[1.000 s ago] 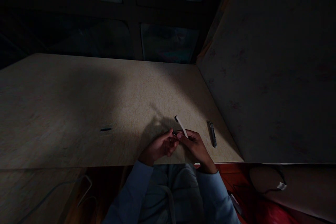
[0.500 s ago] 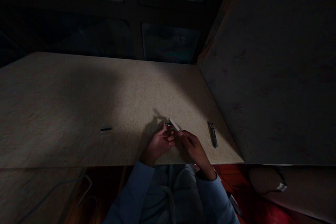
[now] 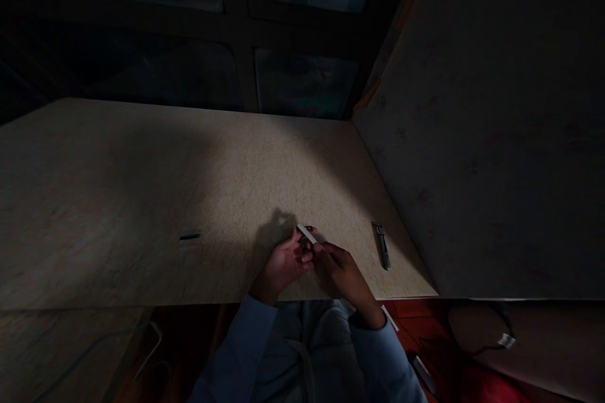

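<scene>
Both my hands meet over the near edge of a pale speckled table (image 3: 142, 189). My right hand (image 3: 343, 274) pinches a thin white stick-like piece (image 3: 306, 233) that points up and to the left. My left hand (image 3: 283, 264) is closed against its tip, fingers curled round a small dark part I cannot name. A narrow dark metal tool (image 3: 382, 245) lies on the table to the right of my right hand. A small black strip (image 3: 190, 237) lies on the table well to the left.
A tall pale panel (image 3: 482, 138) rises along the table's right side. Dark cabinet fronts (image 3: 302, 82) stand behind the table. Below the edge are my lap, a cable (image 3: 146, 340) at the left, and red floor with a tagged cord (image 3: 505, 340) at the right.
The white piece has swung from pointing up-right of my hands to pointing up-left, and both hands have closed in together on it. The tool and the strip have not moved.
</scene>
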The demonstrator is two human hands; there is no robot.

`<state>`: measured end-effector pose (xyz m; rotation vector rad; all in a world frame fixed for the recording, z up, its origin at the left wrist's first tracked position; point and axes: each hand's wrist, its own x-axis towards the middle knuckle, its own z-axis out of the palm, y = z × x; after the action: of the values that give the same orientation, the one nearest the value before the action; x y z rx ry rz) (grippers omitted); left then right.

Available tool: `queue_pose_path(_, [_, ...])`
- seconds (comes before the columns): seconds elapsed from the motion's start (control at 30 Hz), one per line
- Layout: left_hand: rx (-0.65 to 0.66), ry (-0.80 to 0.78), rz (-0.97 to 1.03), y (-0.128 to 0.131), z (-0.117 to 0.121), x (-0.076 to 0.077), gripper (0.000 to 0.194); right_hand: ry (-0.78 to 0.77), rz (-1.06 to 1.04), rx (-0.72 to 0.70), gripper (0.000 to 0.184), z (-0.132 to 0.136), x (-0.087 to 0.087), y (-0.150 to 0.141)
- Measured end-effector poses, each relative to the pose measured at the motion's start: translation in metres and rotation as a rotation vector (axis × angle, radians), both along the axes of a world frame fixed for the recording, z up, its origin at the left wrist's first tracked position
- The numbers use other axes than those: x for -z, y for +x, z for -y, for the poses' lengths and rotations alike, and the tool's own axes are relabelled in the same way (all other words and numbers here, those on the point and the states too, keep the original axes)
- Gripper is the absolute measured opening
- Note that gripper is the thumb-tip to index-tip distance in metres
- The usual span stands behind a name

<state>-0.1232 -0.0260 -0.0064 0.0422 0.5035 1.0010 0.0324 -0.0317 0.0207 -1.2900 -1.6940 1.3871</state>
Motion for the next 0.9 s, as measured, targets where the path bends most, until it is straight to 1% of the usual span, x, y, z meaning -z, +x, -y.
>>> queue_pose_path(0.17, [-0.037, 0.034, 0.030, -0.001, 0.000, 0.002, 0.034, 0.003, 0.013, 0.009, 0.047, 0.000, 0.000, 0.001])
queue_pose_path(0.27, [-0.075, 0.061, 0.069, -0.001, -0.001, 0.005, 0.038, 0.022, 0.101, 0.056, 0.046, 0.000, 0.001, 0.003])
queue_pose_path(0.37, [-0.086, 0.078, 0.103, 0.000, -0.001, 0.007, 0.040, 0.038, 0.180, 0.083, 0.047, -0.001, 0.001, 0.005])
queue_pose_path(0.47, [-0.086, 0.090, 0.105, 0.000, -0.002, 0.008, 0.037, 0.050, 0.232, 0.092, 0.047, 0.000, -0.002, 0.006])
queue_pose_path(0.57, [-0.096, 0.078, 0.075, 0.000, -0.002, 0.006, 0.033, 0.072, 0.268, 0.108, 0.047, 0.003, -0.008, 0.007])
queue_pose_path(0.73, [-0.115, 0.011, -0.020, 0.000, -0.002, -0.001, 0.031, 0.090, 0.228, 0.045, 0.047, 0.008, -0.018, 0.003])
queue_pose_path(0.9, [-0.104, -0.006, -0.080, 0.000, 0.000, -0.002, 0.030, 0.078, 0.150, -0.023, 0.045, 0.009, -0.017, -0.006])
